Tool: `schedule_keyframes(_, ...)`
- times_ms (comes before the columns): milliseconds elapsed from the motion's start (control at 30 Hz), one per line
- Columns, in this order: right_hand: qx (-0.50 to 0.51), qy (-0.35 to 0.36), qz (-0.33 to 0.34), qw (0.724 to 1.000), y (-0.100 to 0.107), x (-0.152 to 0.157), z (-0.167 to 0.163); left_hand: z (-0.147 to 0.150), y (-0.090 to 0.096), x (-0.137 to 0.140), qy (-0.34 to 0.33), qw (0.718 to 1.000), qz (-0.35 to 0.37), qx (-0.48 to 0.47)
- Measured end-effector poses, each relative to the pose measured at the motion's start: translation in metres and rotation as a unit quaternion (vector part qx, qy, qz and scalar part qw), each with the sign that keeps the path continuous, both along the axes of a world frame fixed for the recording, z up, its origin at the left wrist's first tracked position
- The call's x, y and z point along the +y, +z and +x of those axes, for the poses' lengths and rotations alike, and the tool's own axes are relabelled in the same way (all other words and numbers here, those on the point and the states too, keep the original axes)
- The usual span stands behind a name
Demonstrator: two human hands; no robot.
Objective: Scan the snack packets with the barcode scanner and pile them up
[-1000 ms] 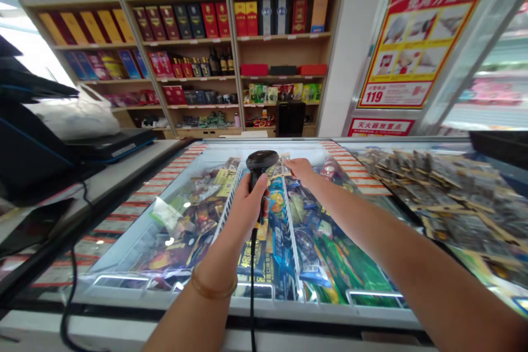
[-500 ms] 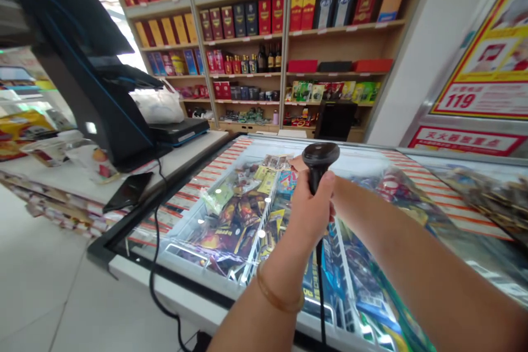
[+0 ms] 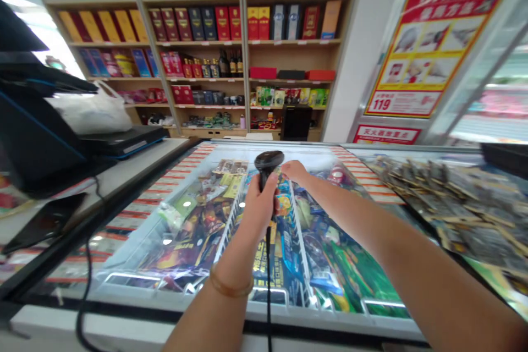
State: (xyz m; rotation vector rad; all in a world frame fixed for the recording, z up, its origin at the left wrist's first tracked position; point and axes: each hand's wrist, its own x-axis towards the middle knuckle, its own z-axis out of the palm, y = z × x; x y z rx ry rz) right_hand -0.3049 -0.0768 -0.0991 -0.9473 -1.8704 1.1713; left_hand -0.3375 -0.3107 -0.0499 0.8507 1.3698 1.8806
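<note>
My left hand (image 3: 263, 198) is wrapped round the handle of a black barcode scanner (image 3: 269, 159), its head uppermost and its cable (image 3: 268, 280) hanging down. A bangle (image 3: 231, 286) circles my left wrist. Just beyond and right of the scanner, my right hand (image 3: 293, 169) has its fingers drawn together. What they hold, if anything, is too small and partly hidden to name. Below both hands is a chest freezer (image 3: 136, 253) with a glass top, and colourful packets (image 3: 206, 214) show inside between white wire dividers (image 3: 303, 247).
Dark packaged goods (image 3: 462, 203) lie at the right. On the left counter are a black checkout terminal (image 3: 37, 137), a scale (image 3: 124, 140) with a white plastic bag (image 3: 91, 107), and a dark flat device (image 3: 45, 220). Shelves of boxes (image 3: 198, 25) stand behind.
The view has turned right, so the terminal slides left and more dark goods appear. My right hand, mostly hidden behind the scanner before, now shows at its right. My left hand keeps the scanner.
</note>
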Motion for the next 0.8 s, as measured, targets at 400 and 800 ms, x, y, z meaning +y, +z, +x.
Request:
schedule_keyframes(400,-0.315,-0.398,0.202,0.837,0.071,0.043,0.332,0.020,-0.023,0.006,-0.036,0.995,-0.022,0.087)
schedule_keyframes(800,-0.359,-0.452,-0.012,0.817,0.056,0.085,0.410,0.015,-0.035,0.012,-0.045,0.992,-0.059,0.105)
